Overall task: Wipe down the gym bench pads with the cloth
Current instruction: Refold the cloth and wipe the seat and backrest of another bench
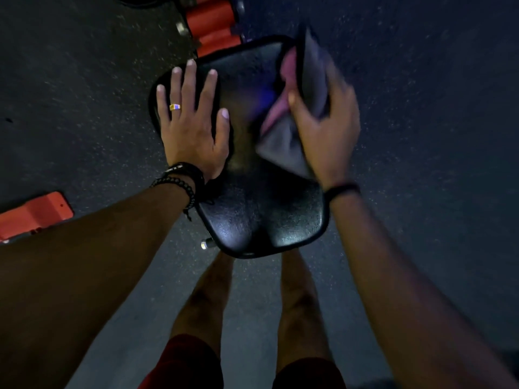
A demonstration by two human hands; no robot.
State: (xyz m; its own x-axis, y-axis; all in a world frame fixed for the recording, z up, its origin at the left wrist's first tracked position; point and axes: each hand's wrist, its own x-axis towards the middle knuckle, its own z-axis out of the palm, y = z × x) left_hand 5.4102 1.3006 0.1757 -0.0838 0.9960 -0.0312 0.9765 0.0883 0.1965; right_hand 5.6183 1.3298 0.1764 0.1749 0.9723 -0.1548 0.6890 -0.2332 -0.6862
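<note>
Viewed from above, a black bench pad (261, 217) sits at centre frame, its textured surface running from roughly 6 o'clock up toward 12 o'clock, with the person's bare legs (297, 304) and dark red shorts (182, 363) below it. The left hand (193, 122) lies flat on the pad's 9 o'clock side, fingers straight and spread, palm down, holding nothing; a gold ring (175, 107) is on one finger and dark beaded bracelets (182, 178) circle the wrist. The right hand (328, 119) is at the pad's 2 o'clock edge, fingers and thumb curled round a grey and pink cloth (283, 130); this hand and the cloth are motion-blurred, so the exact finger placement cannot be told. The cloth is bunched, draped over the pad's right edge, part lying on the upper surface and part hanging past the rim. A dark band (341, 189) is on the right wrist. Orange frame parts (210, 21) show at 12 o'clock beyond the pad, and another orange piece (33, 217) lies at 9 o'clock on the dark speckled floor (421, 80). A small metal knob (206, 244) projects beneath the pad's near left corner
</note>
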